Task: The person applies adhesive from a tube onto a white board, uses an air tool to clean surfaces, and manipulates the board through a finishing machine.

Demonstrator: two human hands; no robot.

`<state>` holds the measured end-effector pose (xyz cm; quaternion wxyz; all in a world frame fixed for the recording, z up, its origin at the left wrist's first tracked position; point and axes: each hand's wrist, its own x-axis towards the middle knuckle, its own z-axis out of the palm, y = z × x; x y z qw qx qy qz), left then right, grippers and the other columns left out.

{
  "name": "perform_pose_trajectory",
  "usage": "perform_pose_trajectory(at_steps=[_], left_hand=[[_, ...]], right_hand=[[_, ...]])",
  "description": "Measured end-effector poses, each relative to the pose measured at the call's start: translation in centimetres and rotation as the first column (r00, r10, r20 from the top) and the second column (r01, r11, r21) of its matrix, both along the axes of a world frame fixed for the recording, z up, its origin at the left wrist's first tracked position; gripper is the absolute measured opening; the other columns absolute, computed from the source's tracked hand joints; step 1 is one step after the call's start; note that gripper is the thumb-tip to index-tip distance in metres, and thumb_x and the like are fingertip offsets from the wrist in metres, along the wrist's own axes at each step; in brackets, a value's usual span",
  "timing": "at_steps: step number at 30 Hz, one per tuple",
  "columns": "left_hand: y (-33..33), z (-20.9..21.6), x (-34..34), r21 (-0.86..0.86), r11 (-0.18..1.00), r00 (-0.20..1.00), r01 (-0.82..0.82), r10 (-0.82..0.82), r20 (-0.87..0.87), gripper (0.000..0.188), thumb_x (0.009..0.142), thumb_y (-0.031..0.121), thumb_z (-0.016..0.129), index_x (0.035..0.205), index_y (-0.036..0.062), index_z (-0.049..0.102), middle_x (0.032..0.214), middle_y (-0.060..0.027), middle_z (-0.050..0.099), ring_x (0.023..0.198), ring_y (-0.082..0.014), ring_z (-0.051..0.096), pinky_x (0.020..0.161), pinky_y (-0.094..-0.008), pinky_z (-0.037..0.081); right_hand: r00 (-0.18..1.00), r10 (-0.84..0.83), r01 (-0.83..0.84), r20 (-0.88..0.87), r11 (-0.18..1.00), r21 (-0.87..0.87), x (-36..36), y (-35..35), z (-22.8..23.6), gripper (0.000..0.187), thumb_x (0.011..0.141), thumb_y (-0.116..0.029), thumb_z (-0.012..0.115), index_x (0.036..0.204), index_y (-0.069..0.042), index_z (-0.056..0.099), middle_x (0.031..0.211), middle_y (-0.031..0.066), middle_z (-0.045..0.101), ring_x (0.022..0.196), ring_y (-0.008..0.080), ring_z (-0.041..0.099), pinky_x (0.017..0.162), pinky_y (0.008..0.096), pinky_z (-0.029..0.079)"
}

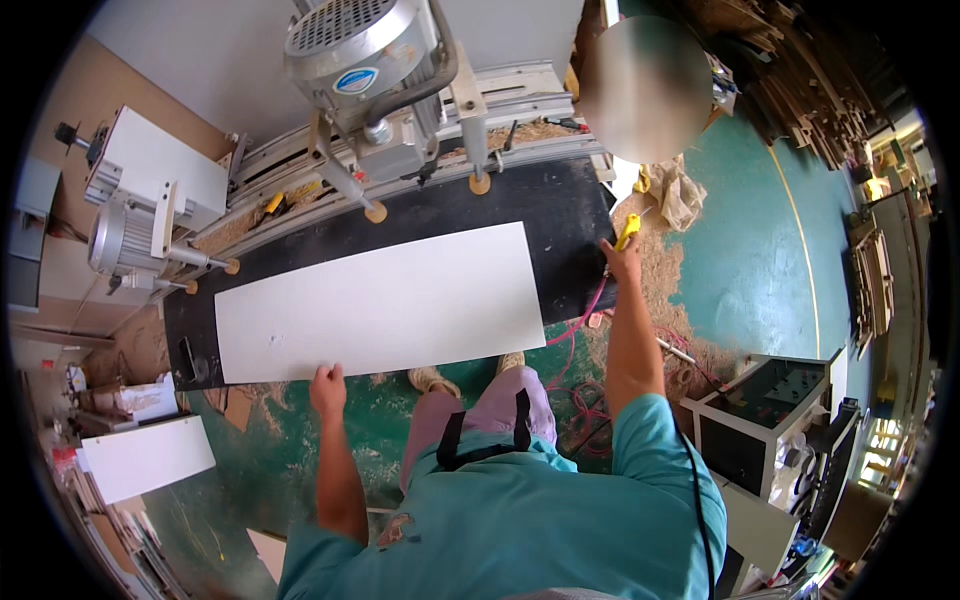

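A long white board (380, 305) lies flat on the black bed of a machine (575, 215). At the board's near edge, left of its middle, my left hand (328, 388) is closed, its fingers gripping the edge. Out past the right end of the board, my right hand (624, 262) is wrapped round a yellow air blow gun (628, 232). A pink hose (592, 305) runs down from the gun toward the floor. The gun's thin nozzle points up and away, over the right end of the bed.
Motor units (355, 50) with round-footed rods stand along the far side of the bed; another motor (125, 238) sits at left. Sawdust (650, 290) and a crumpled bag (680, 195) lie on the green floor. A control cabinet (765, 410) stands at right, a white panel (150, 458) at left.
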<state>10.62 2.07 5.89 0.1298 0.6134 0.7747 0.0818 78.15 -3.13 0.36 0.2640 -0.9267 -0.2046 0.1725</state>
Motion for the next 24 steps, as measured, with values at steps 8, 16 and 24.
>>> perform_pose_trajectory(at_steps=[8, 16, 24], left_hand=[[5.6, -2.7, 4.7, 0.293, 0.826, 0.854, 0.482, -0.518, 0.056, 0.044, 0.083, 0.027, 0.070, 0.122, 0.0108, 0.059, 0.135, -0.0127, 0.051, 0.125, -0.0349, 0.048, 0.101, -0.0502, 0.039], [14.1, -7.1, -17.4, 0.318, 0.948, 0.967, 0.019, 0.063, -0.246, 0.058, 0.092, 0.050, 0.053, 0.139, 0.0177, 0.050, 0.150, -0.0114, 0.039, 0.139, -0.0309, 0.036, 0.112, -0.0520, 0.027], [19.5, -6.0, -29.6, 0.323, 0.859, 0.858, -0.397, 0.472, -0.203, 0.054, 0.090, 0.055, 0.053, 0.117, 0.0089, 0.059, 0.113, -0.0132, 0.056, 0.109, -0.0337, 0.052, 0.090, -0.0523, 0.044]], right_hand=[[0.832, 0.503, -0.478, -0.233, 0.864, 0.157, -0.8, -6.9, 6.8, 0.032, 0.090, -0.027, 0.063, 0.108, -0.001, 0.065, 0.089, 0.0131, 0.070, 0.085, 0.0262, 0.067, 0.072, 0.0376, 0.050], [0.830, 0.497, -0.533, -0.251, 0.841, -0.095, -16.8, -26.2, 12.7, 0.031, 0.094, -0.030, 0.060, 0.103, -0.001, 0.065, 0.084, 0.0023, 0.064, 0.076, 0.0120, 0.058, 0.069, 0.0310, 0.047], [0.812, 0.321, -0.471, -0.487, 0.854, -0.223, -32.2, -13.5, 13.2, 0.025, 0.092, -0.028, 0.063, 0.091, -0.003, 0.065, 0.074, 0.0015, 0.063, 0.067, 0.0127, 0.058, 0.061, 0.0308, 0.046]])
